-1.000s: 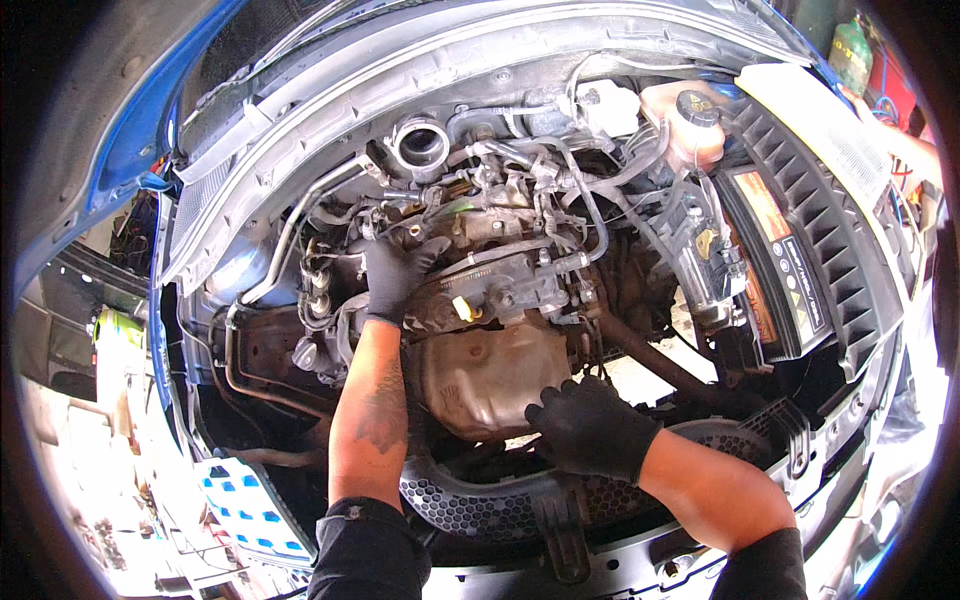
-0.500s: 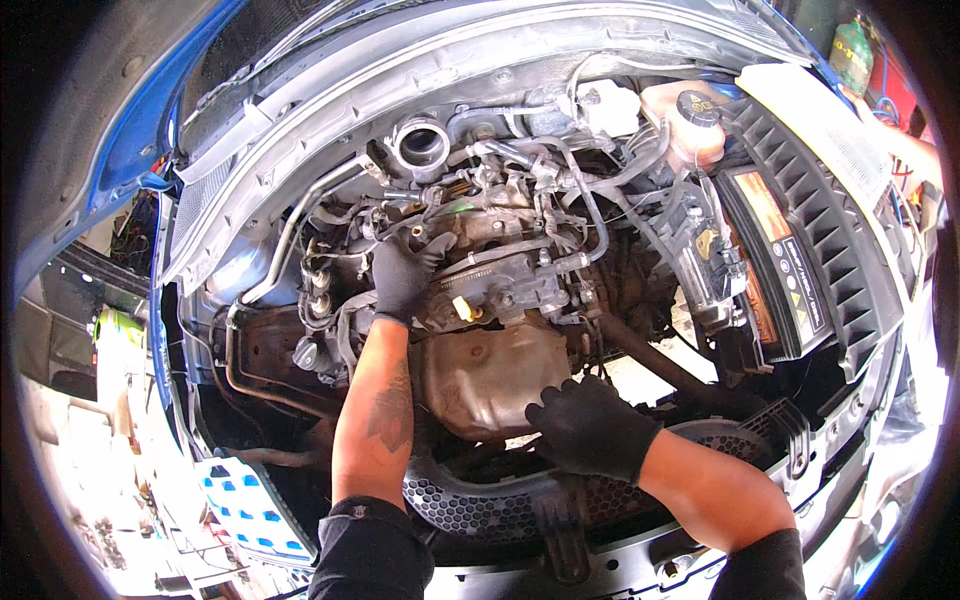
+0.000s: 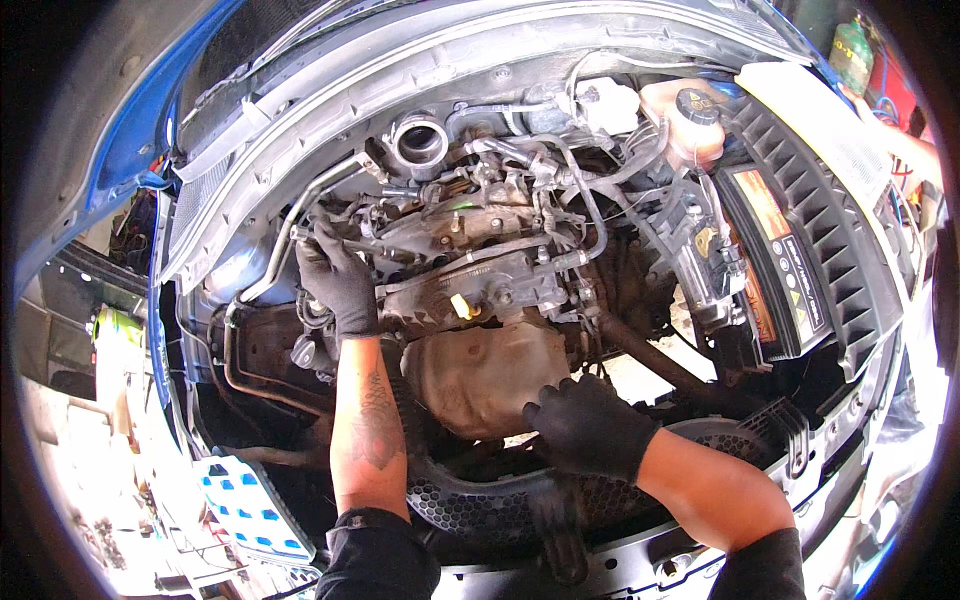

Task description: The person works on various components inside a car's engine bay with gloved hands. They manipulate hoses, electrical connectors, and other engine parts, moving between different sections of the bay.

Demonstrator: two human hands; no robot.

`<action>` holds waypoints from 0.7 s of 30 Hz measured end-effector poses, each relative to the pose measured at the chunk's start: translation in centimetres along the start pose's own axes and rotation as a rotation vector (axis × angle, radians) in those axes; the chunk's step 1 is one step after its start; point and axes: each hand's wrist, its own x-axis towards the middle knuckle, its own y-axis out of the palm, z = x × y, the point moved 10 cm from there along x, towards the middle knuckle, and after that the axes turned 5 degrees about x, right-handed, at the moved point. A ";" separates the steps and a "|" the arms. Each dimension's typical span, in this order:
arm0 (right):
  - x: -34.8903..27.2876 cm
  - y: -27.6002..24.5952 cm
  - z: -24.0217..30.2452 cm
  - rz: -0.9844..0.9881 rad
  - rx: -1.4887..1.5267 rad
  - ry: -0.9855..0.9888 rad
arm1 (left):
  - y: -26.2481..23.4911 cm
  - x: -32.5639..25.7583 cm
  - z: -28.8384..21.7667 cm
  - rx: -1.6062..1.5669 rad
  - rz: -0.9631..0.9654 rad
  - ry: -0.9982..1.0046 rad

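Observation:
My left hand (image 3: 340, 283), in a black glove, reaches among the hoses and pipes at the left end of the engine (image 3: 450, 290). Its fingers stretch forward beside a metal pipe (image 3: 290, 240), apart enough to look open; some fingertips are lost among dark parts. My right hand (image 3: 595, 430), also black-gloved, is curled closed at the lower right of the brown metal heat shield (image 3: 485, 380). Whatever may be inside that fist is hidden. A yellow-handled dipstick (image 3: 461, 306) stands out above the shield. Behind it sits an open round duct (image 3: 418, 143).
To the right are a battery (image 3: 775, 265), a ribbed black plastic trim (image 3: 825, 220) and a coolant reservoir (image 3: 690, 120). A honeycomb grille (image 3: 470, 510) runs along the front below my hands. Another person's arm (image 3: 900, 140) shows at the far right edge.
My left hand has moved left and slightly away from the engine's middle to the pipes at its left end. My right hand has stayed almost where it was, closed.

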 end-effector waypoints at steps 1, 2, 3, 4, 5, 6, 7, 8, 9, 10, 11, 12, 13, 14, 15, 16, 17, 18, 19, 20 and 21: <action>0.0 0.0 0.0 -0.001 0.000 -0.002 | -0.2 0.1 0.1 0.074 0.029 0.011; 0.0 -0.1 0.0 -0.003 -0.002 -0.002 | -0.4 0.1 0.9 0.157 0.055 -0.047; 0.0 0.1 -0.1 0.011 -0.004 0.002 | -0.5 0.1 0.6 0.144 0.056 0.013; 0.1 0.2 -0.1 0.025 -0.005 0.008 | -0.7 0.0 1.0 0.142 0.056 0.003; 0.1 0.4 -0.2 0.039 -0.005 0.014 | -0.5 0.0 1.7 0.126 0.072 -0.035; 0.1 0.4 -0.3 0.045 -0.001 0.018 | -0.6 -0.1 1.5 0.131 0.058 0.000; 0.1 0.5 -0.3 0.052 0.002 0.022 | -0.4 -0.2 1.7 0.121 0.059 0.005; 0.1 0.6 -0.4 0.059 0.005 0.027 | -0.3 -0.2 1.8 0.089 0.052 0.015; 0.1 0.5 -0.4 0.052 0.004 0.028 | 0.0 -0.3 2.4 0.058 0.067 -0.027; 0.1 0.5 -0.4 0.045 0.004 0.029 | 0.3 -0.3 2.8 0.008 0.075 -0.062; 0.0 0.6 -0.4 0.053 0.002 0.033 | 0.7 -0.5 3.7 -0.061 0.106 -0.143; 0.0 0.5 -0.4 0.041 0.004 0.026 | 0.7 -0.5 3.4 0.006 0.108 -0.085; 0.0 0.5 -0.3 0.044 0.003 0.022 | 0.9 -0.6 3.4 0.054 0.132 -0.072; 0.0 0.5 -0.3 0.048 0.001 0.019 | 0.9 -0.7 3.6 0.059 0.155 -0.060; 0.0 0.4 -0.3 0.042 -0.002 0.018 | 1.3 -0.8 4.0 0.135 0.199 -0.065; 0.0 0.3 -0.3 0.036 -0.005 0.017 | 1.5 -0.9 4.4 0.167 0.241 -0.069; 0.0 0.3 -0.2 0.033 -0.011 0.016 | 1.9 -1.2 5.4 0.177 0.303 -0.122; 0.0 0.2 -0.2 0.024 -0.011 0.013 | 2.2 -1.2 5.6 0.243 0.348 -0.091; 0.0 0.1 -0.2 0.019 -0.014 0.009 | 2.6 -1.5 6.3 0.286 0.412 -0.108; 0.1 0.2 -0.2 0.031 -0.022 0.010 | 2.9 -1.7 7.2 0.354 0.474 -0.140; 0.1 0.1 -0.1 0.017 -0.021 0.003 | 3.0 -1.8 7.2 0.271 0.492 -0.126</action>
